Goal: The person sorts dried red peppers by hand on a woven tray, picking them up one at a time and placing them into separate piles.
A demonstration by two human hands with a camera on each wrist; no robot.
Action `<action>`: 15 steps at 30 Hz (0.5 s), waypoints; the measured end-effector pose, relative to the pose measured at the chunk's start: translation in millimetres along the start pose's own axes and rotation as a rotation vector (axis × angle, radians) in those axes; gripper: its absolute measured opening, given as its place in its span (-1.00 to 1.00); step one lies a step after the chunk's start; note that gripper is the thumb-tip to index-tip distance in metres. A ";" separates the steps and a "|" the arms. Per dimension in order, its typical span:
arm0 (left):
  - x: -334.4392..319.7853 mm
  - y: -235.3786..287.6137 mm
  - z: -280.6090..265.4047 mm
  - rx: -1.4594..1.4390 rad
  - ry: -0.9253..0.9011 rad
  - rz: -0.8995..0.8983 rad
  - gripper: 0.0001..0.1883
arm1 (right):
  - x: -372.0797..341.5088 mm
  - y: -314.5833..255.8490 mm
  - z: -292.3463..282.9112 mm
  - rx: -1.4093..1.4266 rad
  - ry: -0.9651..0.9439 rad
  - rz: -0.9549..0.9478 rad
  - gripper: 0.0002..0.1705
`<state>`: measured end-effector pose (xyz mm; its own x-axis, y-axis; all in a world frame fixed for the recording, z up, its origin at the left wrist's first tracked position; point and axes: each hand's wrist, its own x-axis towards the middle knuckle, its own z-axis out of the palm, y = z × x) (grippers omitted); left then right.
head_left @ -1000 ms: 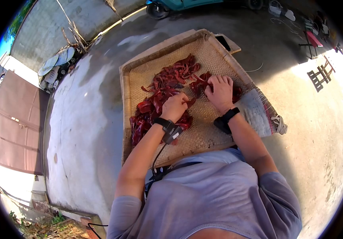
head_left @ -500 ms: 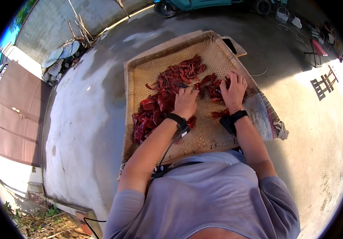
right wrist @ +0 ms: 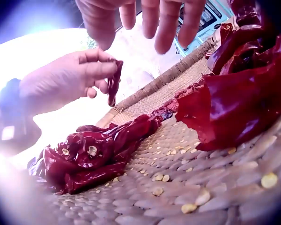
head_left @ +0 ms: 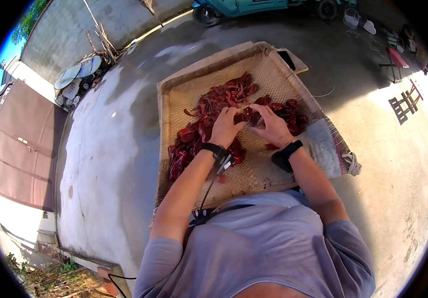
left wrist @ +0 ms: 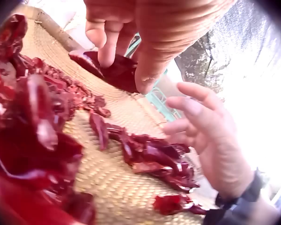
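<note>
My left hand point(head_left: 225, 129) pinches a dark red dried pepper piece point(left wrist: 117, 74) between thumb and fingers, raised over the woven tray point(head_left: 174, 102). Facing it, my right hand point(head_left: 273, 128) is open, with relaxed fingers; in the right wrist view its fingers hang apart with nothing between them. Glossy whole-looking peppers point(head_left: 186, 155) lie at the tray's left, below a heap of smaller shrivelled red pieces point(head_left: 229, 93). Another pepper cluster point(right wrist: 96, 157) lies beside my right hand, with pale seeds point(right wrist: 203, 197) scattered on the weave.
A pale cloth or sack point(head_left: 318, 141) covers the tray's right corner. Beyond the tray's far right edge lies a dark phone-like object point(head_left: 287, 59) on a board. Further off stand a teal vehicle point(head_left: 253, 6), a wall and a brown gate point(head_left: 22, 144).
My right hand has moved left from the right-hand peppers, close to my left hand. The left hand went from the left pile up toward the middle and now holds a piece up.
</note>
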<state>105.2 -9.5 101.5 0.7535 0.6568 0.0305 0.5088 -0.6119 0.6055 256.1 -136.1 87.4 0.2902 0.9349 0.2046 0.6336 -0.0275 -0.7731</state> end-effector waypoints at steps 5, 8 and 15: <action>9.1 -7.2 26.8 -0.422 -0.119 0.176 -0.52 | 3.2 14.3 18.2 0.049 0.146 -0.246 -0.43; 10.3 -0.1 12.5 -0.287 0.073 0.107 -0.60 | 7.3 24.3 14.7 -0.057 0.378 -0.238 -0.51; 32.2 -71.6 18.1 0.370 0.056 -0.043 -0.55 | 10.2 43.4 -5.0 -0.338 0.803 -0.014 -0.62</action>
<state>100.5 47.5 44.8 0.7093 0.7023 0.0606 0.6636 -0.6942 0.2788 290.2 -129.5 59.0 0.6179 0.4067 0.6729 0.7830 -0.2403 -0.5738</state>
